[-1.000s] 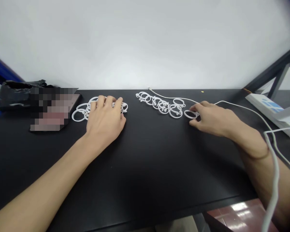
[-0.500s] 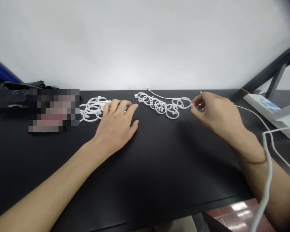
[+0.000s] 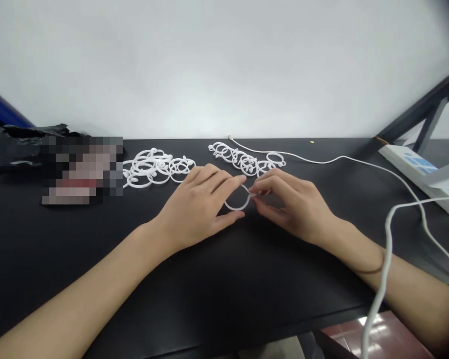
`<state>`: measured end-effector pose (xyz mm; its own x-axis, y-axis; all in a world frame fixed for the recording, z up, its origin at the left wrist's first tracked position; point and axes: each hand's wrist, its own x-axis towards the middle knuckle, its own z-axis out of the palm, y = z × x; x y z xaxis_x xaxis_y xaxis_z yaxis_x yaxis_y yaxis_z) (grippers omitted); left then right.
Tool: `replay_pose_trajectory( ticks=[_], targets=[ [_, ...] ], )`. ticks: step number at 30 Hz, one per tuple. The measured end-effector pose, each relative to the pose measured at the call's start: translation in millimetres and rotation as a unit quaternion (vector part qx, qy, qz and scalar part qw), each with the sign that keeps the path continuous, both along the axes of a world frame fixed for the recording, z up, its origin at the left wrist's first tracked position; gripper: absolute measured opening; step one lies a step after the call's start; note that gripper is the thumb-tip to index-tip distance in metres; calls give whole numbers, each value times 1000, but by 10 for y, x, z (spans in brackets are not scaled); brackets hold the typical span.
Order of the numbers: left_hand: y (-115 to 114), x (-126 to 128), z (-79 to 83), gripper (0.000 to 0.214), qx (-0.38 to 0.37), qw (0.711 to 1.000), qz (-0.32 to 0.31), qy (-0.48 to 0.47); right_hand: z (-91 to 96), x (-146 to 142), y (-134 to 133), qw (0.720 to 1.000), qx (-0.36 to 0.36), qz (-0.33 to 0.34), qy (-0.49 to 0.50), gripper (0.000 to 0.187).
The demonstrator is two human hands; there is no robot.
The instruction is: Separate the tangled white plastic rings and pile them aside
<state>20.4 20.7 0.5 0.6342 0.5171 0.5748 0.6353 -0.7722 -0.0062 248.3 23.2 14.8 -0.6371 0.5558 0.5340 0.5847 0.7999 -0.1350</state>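
A single white plastic ring [image 3: 236, 206] is held over the black table [image 3: 224, 279] between both hands at the centre. My left hand [image 3: 202, 207] grips its left side with thumb below and fingers above. My right hand [image 3: 292, 204] pinches its right side at the top. A pile of white rings [image 3: 153, 167] lies behind my left hand, and a second pile of white rings [image 3: 247, 159] lies behind my right hand.
A white cable [image 3: 359, 162] runs from the back of the table to the right and loops down near my right forearm. A white power strip [image 3: 426, 174] sits at the far right. A black bag [image 3: 26, 142] and a blurred object [image 3: 82, 169] lie at the left.
My right hand lifted one ring from the right pile and brought it to the centre. My left hand left the other pile and moved right to take hold of the same ring.
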Motion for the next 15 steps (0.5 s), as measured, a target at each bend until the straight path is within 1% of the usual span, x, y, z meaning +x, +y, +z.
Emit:
replay_pose_trajectory(
  ticks=[4, 8, 15],
  targets=[
    [21, 10, -10, 39, 2, 1000, -8, -6, -8, -1, 2, 1000, -10, 5, 6, 12],
    [33, 6, -7, 38, 0, 1000, -12, -13, -1, -9, -5, 1000, -19, -2, 7, 12],
    [11, -9, -8, 37, 2, 1000, -12, -5, -8, 20, 0, 999, -39, -14, -19, 11]
  ],
)
